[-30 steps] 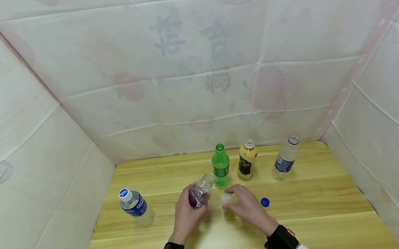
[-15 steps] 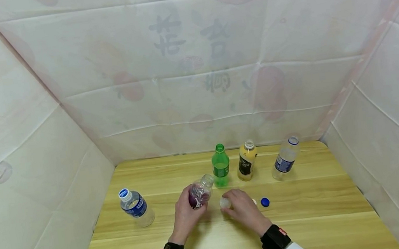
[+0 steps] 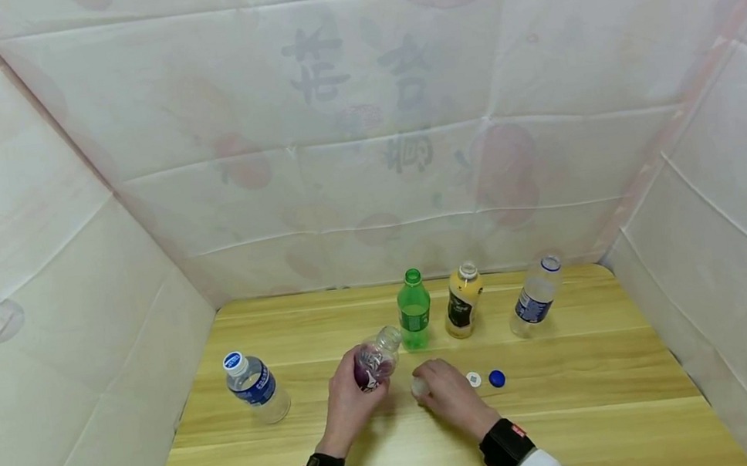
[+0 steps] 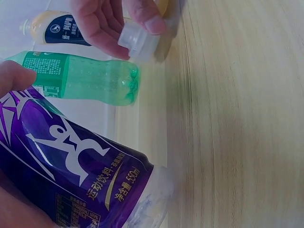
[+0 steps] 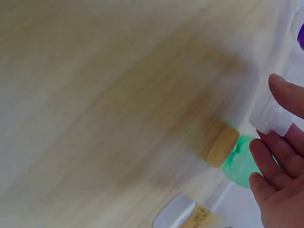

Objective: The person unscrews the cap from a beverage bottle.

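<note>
My left hand [image 3: 351,391] grips a clear bottle with a purple label [image 3: 371,369], tilted so that its capless neck leans away to the right. In the left wrist view the purple label [image 4: 80,156] shows large, with fingers around it. Just to the right, my right hand [image 3: 450,391] pinches a translucent white bottle cap [image 5: 270,116] between thumb and fingers, low over the table. Most of that cap is covered by the hand in the head view. Beside the right hand lie a white cap [image 3: 474,380] and a blue cap [image 3: 497,379].
Behind the hands stand a green bottle [image 3: 414,313], a yellow bottle [image 3: 462,304] and a clear blue-labelled bottle [image 3: 534,302], all uncapped. A capped blue-labelled bottle [image 3: 256,387] stands at left. An orange cap [image 5: 223,146] lies on the wooden table [image 3: 580,433].
My right hand has shifted left and nearer to me with the translucent cap, uncovering the white cap on the table. The left hand and the purple-labelled bottle stay still.
</note>
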`<state>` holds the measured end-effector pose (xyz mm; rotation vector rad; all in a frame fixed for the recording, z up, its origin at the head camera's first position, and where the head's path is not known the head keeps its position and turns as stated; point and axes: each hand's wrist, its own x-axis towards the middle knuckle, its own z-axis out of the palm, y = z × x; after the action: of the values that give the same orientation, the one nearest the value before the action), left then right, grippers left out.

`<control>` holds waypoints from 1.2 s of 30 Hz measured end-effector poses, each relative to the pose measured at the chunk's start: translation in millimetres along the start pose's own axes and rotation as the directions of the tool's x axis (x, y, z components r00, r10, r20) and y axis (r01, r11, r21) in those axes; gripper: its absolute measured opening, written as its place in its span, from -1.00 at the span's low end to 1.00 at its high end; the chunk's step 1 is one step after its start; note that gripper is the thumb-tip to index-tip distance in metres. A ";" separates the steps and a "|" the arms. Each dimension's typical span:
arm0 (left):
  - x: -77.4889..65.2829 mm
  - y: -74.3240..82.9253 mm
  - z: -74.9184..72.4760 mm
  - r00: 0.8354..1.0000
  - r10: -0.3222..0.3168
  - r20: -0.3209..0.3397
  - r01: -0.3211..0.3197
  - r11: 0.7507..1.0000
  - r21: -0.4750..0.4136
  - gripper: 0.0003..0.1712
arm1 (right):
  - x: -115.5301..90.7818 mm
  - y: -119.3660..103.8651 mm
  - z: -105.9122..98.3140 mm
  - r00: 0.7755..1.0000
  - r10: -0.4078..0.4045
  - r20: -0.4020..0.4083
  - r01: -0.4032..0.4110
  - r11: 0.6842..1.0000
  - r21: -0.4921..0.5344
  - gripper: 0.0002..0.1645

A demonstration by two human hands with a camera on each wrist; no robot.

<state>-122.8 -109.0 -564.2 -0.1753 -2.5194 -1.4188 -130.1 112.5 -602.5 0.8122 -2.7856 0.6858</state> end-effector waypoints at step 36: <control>24.4 -7.6 -4.6 0.997 -0.014 0.074 0.033 0.964 -0.263 -0.12 | -6.8 -3.2 -18.1 0.993 0.076 -0.095 -0.074 0.997 0.030 -0.19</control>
<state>-147.3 -117.2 -561.6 -0.2487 -2.3843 -1.7852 -122.2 121.9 -587.1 0.6637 -2.7381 0.7552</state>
